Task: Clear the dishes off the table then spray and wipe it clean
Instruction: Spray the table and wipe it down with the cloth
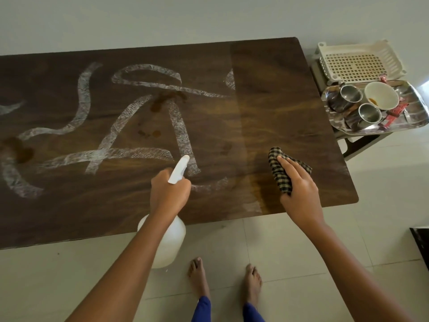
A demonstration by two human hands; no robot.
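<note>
white foam streaks (83, 101) and brown stains (162, 101) are lying on the dark surface (278, 101) left of and beyond the left hand (169, 194), which is curling tight around the neck of a white spray bottle (170, 242). to its right, the right hand (299, 189) is pressing a checked cloth (278, 173) onto the surface, fingers lying nearly straight on top. further right, off the surface, steel cups (350, 92) and a white bowl (381, 95) are sitting on a steel tray (415, 112).
</note>
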